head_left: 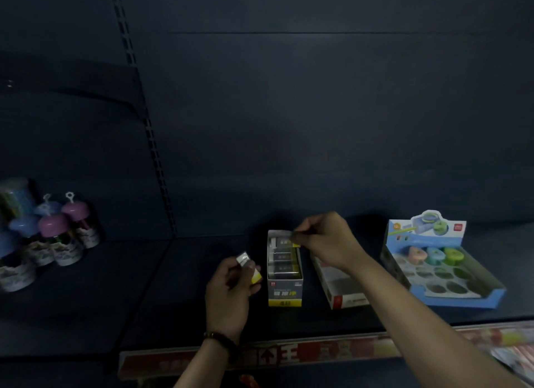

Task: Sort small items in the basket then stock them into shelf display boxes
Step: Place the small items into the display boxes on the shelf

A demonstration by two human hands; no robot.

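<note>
Pinching an eraser (pixel 294 239) between thumb and fingertips of the right hand (pixel 326 240), right over the far end of the narrow box (pixel 284 292); not managing, in this dim light, to tell whether it is touching the erasers packed beneath it. Gripping a second eraser (pixel 250 267) in the curled fingers of the left hand (pixel 228 291), just left of the box's near half and apart from its wall, yellow end turned toward the box. Reading the box as standing on the shelf (pixel 202 272) with its long axis running straight away from the body, and the packed erasers as lying crosswise in it, one behind another. Judging the step as stocking the back slot: probably needing only a short drop and a release, with the pinched eraser's long side turned across the box's width to match the rest. Favouring the right hand for that, being directly over the slot; holding the left in reserve beside the box. Reaching across a red-white box (pixel 346 295) with the right forearm. Leaving the blue tray (pixel 462 299) of sharpeners (pixel 430 254) further right, and the bottles (pixel 63 234) far left, untouched. Not seeing any basket.
</note>
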